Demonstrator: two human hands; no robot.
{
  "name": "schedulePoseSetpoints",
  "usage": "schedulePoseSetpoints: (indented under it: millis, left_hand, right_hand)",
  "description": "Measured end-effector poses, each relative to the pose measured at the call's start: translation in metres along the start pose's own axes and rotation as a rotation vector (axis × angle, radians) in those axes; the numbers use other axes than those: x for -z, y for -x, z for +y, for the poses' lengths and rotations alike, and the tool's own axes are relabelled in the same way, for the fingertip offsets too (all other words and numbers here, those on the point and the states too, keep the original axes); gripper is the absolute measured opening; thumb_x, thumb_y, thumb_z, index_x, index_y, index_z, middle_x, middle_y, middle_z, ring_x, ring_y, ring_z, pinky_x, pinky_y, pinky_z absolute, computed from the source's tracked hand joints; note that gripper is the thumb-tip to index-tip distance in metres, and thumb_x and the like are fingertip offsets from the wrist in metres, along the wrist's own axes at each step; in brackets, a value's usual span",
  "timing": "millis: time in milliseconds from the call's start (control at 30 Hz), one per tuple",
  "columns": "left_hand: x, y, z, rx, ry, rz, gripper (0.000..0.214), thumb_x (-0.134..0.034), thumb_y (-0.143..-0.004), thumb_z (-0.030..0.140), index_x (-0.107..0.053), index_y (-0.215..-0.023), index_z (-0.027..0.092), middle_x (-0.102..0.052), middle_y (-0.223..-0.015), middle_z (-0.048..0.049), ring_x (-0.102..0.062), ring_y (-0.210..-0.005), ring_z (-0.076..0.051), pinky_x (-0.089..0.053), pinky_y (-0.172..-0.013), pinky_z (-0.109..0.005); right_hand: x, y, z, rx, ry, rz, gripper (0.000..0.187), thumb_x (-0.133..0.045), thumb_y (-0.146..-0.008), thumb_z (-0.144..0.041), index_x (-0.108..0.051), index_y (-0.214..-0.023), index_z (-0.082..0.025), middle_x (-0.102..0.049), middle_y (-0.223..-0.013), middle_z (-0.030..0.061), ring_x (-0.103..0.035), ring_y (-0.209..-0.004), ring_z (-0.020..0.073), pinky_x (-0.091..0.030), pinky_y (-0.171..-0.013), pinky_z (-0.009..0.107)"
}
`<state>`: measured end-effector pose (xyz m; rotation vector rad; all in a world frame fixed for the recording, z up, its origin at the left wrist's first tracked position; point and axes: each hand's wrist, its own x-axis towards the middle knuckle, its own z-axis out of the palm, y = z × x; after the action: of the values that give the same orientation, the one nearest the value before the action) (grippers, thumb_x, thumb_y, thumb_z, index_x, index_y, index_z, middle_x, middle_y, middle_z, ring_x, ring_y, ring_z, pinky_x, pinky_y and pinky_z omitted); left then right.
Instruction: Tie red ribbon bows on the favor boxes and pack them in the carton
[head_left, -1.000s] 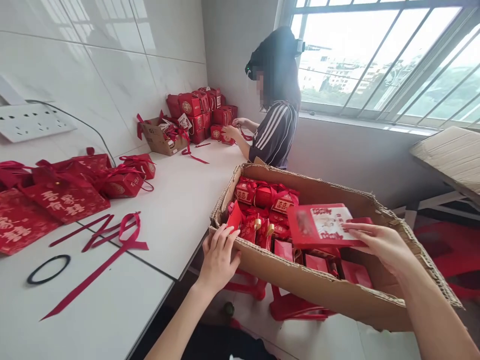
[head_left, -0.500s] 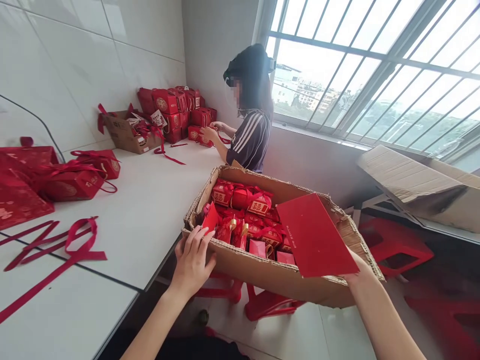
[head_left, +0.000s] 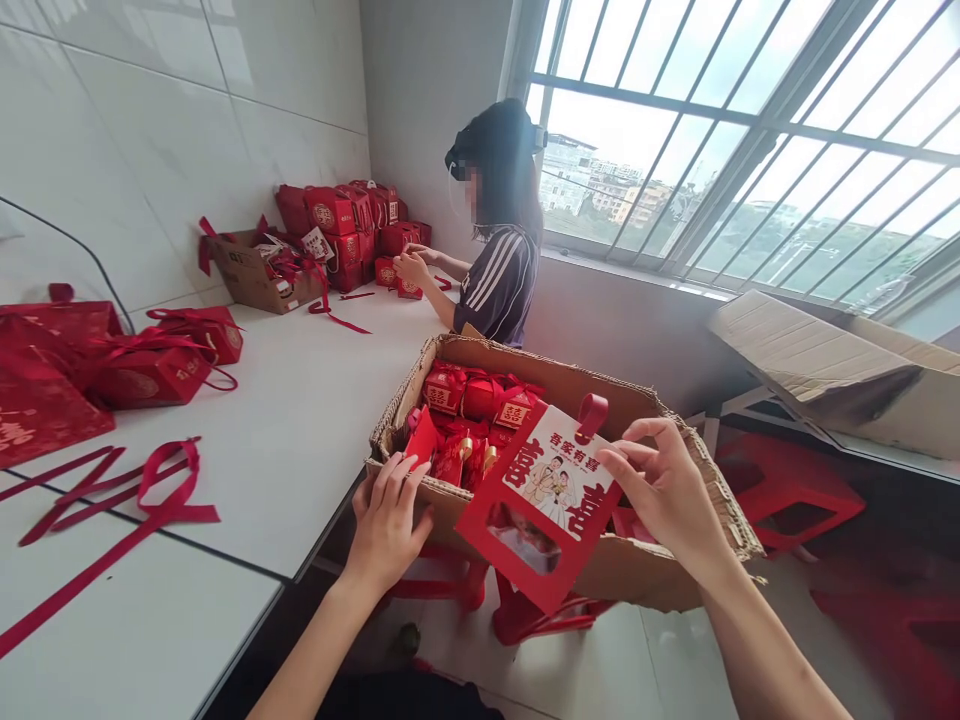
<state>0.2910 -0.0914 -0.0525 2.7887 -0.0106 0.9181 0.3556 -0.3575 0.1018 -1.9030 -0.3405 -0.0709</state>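
My right hand [head_left: 667,495] grips a flat red gift box [head_left: 546,500] by its upper right edge; the box shows a white printed panel, a small window and a red ribbon loop, and it hangs tilted over the front wall of a cardboard carton [head_left: 637,565]. My left hand [head_left: 388,520] is curled over the carton's near left rim. Inside the carton lie several small red ribboned gift boxes [head_left: 480,400].
A white table [head_left: 300,420] on the left carries loose red ribbons [head_left: 127,500], red bags [head_left: 157,365] and an open brown box [head_left: 251,270]. A co-worker [head_left: 499,250] handles red boxes at the far end. Red plastic stools [head_left: 791,495] and folded cardboard [head_left: 814,350] stand right.
My right hand has turned the flat red box from its plain back to its printed front and lowered it over the carton's front wall. My left hand has stayed on the rim.
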Motion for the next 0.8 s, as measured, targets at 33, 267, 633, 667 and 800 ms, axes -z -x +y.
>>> schedulePoseSetpoints:
  millis: [33,267,633,667,800]
  left_hand:
    - [0.000,0.000,0.000,0.003,0.000,-0.005,0.041,-0.047,-0.084,0.024,-0.048,-0.126,0.020,-0.055,-0.127,-0.0126,-0.045,-0.125,-0.028,-0.030,-0.101,-0.045]
    - [0.002,-0.001,0.002,0.007,0.006,-0.021,0.042,-0.048,-0.083,0.023,-0.047,-0.126,0.019,-0.056,-0.127,-0.0126,-0.044,-0.126,-0.028,-0.028,-0.101,-0.045]
    - [0.002,0.001,0.002,0.001,-0.010,-0.017,0.041,-0.049,-0.085,0.025,-0.047,-0.125,0.019,-0.056,-0.127,-0.0128,-0.044,-0.126,-0.028,-0.027,-0.101,-0.044]
    - [0.002,0.001,0.002,0.002,-0.008,-0.016,0.041,-0.049,-0.084,0.024,-0.047,-0.125,0.019,-0.056,-0.127,-0.0128,-0.044,-0.126,-0.027,-0.027,-0.101,-0.044]
    - [0.002,0.001,0.002,0.015,0.004,-0.023,0.042,-0.048,-0.084,0.023,-0.048,-0.126,0.019,-0.056,-0.127,-0.0125,-0.044,-0.126,-0.027,-0.028,-0.101,-0.044]
  right_hand:
    - [-0.002,0.000,0.000,0.016,0.029,-0.014,0.037,-0.062,-0.077,-0.051,-0.037,-0.087,-0.025,-0.062,-0.060,-0.0046,-0.059,-0.052,0.0141,-0.047,-0.044,0.021]
    - [-0.011,0.002,-0.005,0.245,0.271,-0.064,0.020,-0.050,-0.088,-0.040,-0.052,-0.096,-0.022,-0.066,-0.072,-0.0006,-0.055,-0.051,0.0097,-0.042,-0.042,0.018]
    - [-0.016,0.002,-0.011,0.568,0.591,0.017,0.017,-0.043,-0.092,-0.028,-0.060,-0.092,-0.023,-0.070,-0.074,0.0019,-0.057,-0.049,0.0108,-0.039,-0.043,0.021]
    - [-0.016,0.002,-0.012,0.560,0.588,0.009,0.017,-0.043,-0.092,-0.028,-0.060,-0.092,-0.023,-0.070,-0.075,0.0021,-0.059,-0.052,0.0115,-0.040,-0.044,0.021]
    - [-0.021,0.003,-0.007,0.486,0.493,0.048,0.011,-0.045,-0.091,-0.031,-0.050,-0.098,-0.024,-0.070,-0.081,0.0020,-0.063,-0.061,0.0122,-0.042,-0.044,0.019]
